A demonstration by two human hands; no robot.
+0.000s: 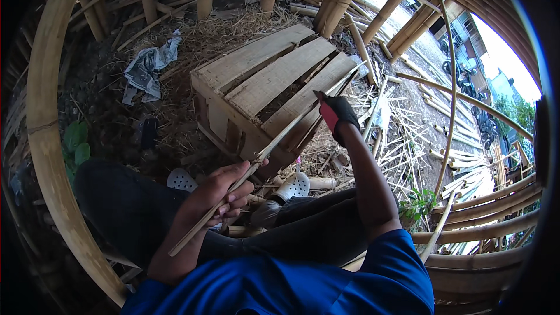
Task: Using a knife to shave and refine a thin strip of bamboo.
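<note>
A long, thin bamboo strip point(283, 135) runs slantwise from near my lap up over the right side of a slatted wooden crate point(265, 81). My bare left hand point(228, 189) is closed round its near end, with a short tail sticking out below the palm. Farther along the strip, my right hand point(339, 118), in a red and black glove, grips what looks like a knife point(318, 94). Only a short dark pointed blade shows at the strip; the handle is hidden in the glove. The strip's far end narrows past the crate's right edge.
Crumpled newspaper point(150, 67) lies on the straw-covered ground at left. Pale bamboo shavings point(394, 119) and cut strips litter the right side. A thick bamboo pole point(48, 111) bends along the left, and bamboo rails point(490, 230) stand at right. Light clogs point(294, 186) are by the crate.
</note>
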